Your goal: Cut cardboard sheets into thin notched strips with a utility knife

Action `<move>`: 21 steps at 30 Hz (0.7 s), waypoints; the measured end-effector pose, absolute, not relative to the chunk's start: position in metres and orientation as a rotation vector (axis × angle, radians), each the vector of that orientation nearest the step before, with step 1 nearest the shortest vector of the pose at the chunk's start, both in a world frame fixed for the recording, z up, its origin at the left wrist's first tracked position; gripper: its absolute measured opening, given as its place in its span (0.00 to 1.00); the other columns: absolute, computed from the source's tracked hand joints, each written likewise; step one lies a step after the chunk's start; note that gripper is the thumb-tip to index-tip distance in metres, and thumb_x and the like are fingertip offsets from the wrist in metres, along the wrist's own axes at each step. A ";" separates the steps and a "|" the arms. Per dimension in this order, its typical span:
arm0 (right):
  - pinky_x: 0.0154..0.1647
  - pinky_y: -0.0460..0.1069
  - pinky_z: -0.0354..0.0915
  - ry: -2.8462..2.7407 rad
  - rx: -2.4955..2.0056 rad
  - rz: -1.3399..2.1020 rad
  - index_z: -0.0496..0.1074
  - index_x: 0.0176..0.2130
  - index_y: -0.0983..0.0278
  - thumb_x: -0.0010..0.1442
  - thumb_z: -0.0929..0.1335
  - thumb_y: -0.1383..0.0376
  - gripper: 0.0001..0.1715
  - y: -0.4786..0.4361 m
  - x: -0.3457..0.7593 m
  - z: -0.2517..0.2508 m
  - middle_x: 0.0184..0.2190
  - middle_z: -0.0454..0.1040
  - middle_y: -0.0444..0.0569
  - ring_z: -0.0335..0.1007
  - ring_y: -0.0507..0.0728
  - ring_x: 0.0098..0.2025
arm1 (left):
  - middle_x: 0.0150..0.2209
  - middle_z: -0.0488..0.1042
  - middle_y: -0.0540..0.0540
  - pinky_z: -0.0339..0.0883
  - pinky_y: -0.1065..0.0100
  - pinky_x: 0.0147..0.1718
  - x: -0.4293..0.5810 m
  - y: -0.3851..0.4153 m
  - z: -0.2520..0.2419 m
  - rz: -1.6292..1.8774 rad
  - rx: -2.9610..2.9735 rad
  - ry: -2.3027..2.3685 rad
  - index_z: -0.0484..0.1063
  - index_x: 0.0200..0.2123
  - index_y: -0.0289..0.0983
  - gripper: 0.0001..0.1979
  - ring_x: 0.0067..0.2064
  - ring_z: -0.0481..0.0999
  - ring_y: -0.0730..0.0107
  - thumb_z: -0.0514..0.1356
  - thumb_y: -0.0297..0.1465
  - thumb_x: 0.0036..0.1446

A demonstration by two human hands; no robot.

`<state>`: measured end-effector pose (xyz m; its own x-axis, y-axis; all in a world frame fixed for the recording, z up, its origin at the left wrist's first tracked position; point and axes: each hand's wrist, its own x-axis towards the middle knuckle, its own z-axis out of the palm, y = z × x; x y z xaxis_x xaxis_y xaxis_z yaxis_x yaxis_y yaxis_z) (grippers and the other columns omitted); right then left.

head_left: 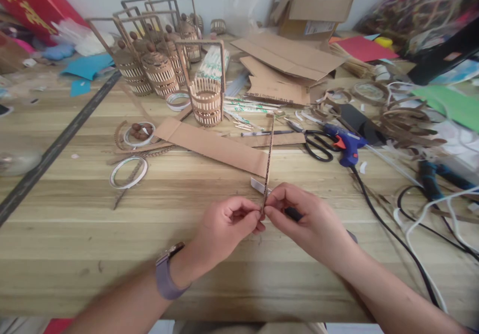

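Observation:
A narrow cardboard strip (270, 149), its corrugated edge showing, stands out away from me between my two hands. My left hand (234, 221) pinches its near end between thumb and fingers. Close beside it, my right hand (299, 216) pinches the same end, fingertips almost touching the left ones. Under the right hand lies a utility knife (257, 185); its pale blade end and part of a dark handle show, the rest is covered. Just beyond the hands rests a flat cardboard piece (215, 147).
Black scissors (318, 144) and a blue glue gun (348, 144) lie to the right, with cables running nearer. Tape rolls (128, 172) are at left. Several small lantern-like baskets (159, 74) with tall handles stand behind, near cardboard sheets (288, 57) and an open box (318, 9).

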<state>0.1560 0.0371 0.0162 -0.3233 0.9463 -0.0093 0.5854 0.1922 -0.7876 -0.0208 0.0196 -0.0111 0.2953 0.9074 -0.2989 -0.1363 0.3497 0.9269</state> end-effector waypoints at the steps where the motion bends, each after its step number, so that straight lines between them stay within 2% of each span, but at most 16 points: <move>1: 0.24 0.45 0.62 -1.988 -1.418 0.974 0.68 0.29 0.59 0.57 0.65 0.63 0.05 0.037 0.156 0.016 0.23 0.72 0.43 0.65 0.50 0.24 | 0.27 0.78 0.49 0.74 0.70 0.33 -0.021 0.019 -0.011 0.860 0.967 1.028 0.75 0.31 0.36 0.07 0.31 0.79 0.69 0.66 0.34 0.52; 5: 0.25 0.45 0.64 -2.003 -1.378 0.930 0.68 0.29 0.59 0.57 0.65 0.64 0.05 0.036 0.156 0.015 0.24 0.73 0.43 0.66 0.51 0.25 | 0.30 0.79 0.47 0.74 0.69 0.34 -0.020 0.017 -0.014 0.888 1.054 1.069 0.75 0.32 0.37 0.06 0.34 0.80 0.66 0.65 0.33 0.52; 21: 0.28 0.45 0.66 -2.067 -1.266 0.830 0.69 0.30 0.59 0.60 0.65 0.67 0.07 0.033 0.156 0.011 0.26 0.73 0.44 0.69 0.51 0.27 | 0.30 0.80 0.47 0.71 0.71 0.34 -0.021 0.014 -0.017 0.890 1.271 1.130 0.76 0.32 0.37 0.05 0.33 0.78 0.67 0.62 0.32 0.56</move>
<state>0.1556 0.0330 0.0108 -0.3885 0.9096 0.1474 0.5550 0.3586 -0.7506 -0.0209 0.0135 -0.0165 0.2463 0.9588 -0.1413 0.0875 0.1232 0.9885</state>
